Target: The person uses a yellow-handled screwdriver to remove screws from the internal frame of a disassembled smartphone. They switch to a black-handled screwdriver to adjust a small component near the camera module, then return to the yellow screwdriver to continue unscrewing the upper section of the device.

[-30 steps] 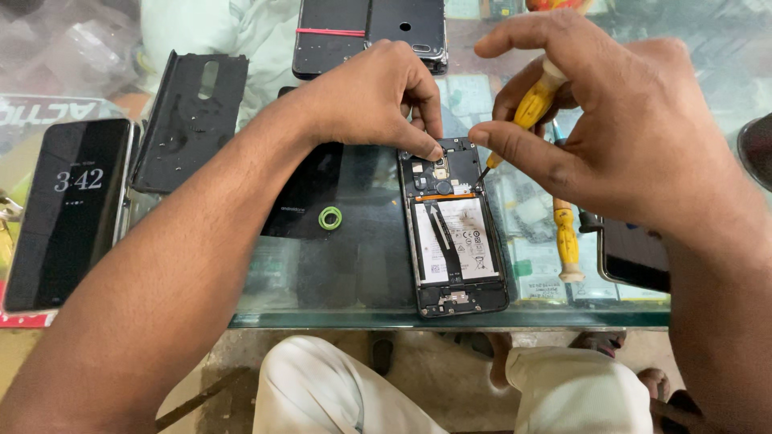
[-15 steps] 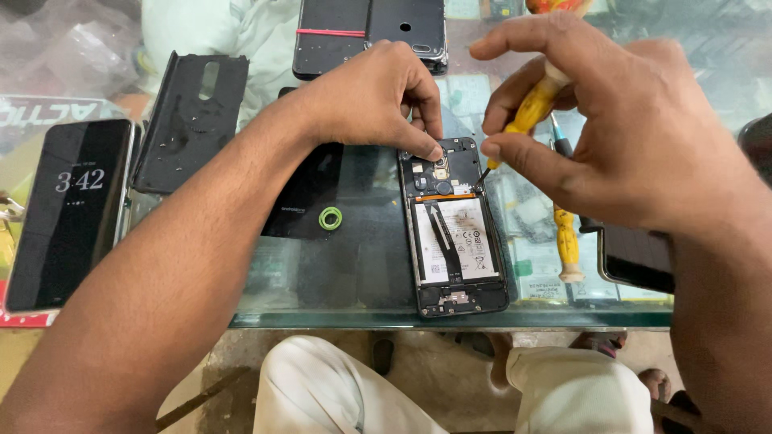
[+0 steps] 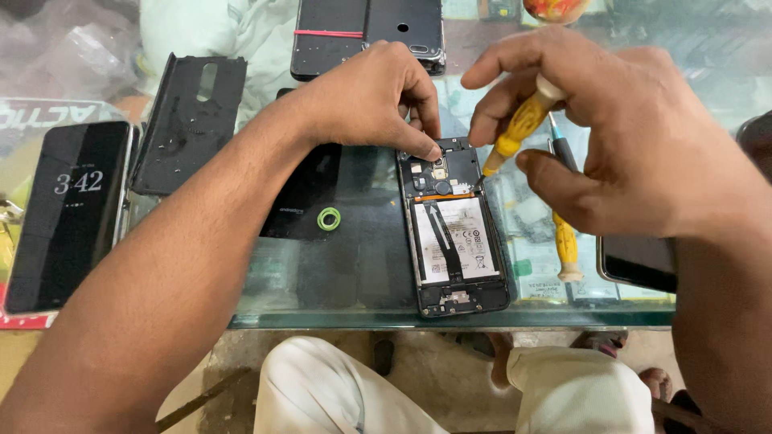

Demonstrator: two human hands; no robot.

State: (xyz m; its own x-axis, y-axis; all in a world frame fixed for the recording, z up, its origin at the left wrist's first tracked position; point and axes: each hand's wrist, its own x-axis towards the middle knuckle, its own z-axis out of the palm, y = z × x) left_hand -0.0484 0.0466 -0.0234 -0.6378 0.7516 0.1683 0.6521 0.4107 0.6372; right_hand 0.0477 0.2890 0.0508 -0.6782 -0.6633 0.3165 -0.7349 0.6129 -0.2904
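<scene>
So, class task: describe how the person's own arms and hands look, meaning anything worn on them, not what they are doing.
Both forearms are bare, with no sleeves in view. The left hand and right hand wear no gloves, and no rings, watch or wristband show. Fingernails are short and unpainted.

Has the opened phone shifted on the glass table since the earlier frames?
No. The opened phone lies at the same spot and angle beside the green ring, with the left hand pressing its top end.
</scene>
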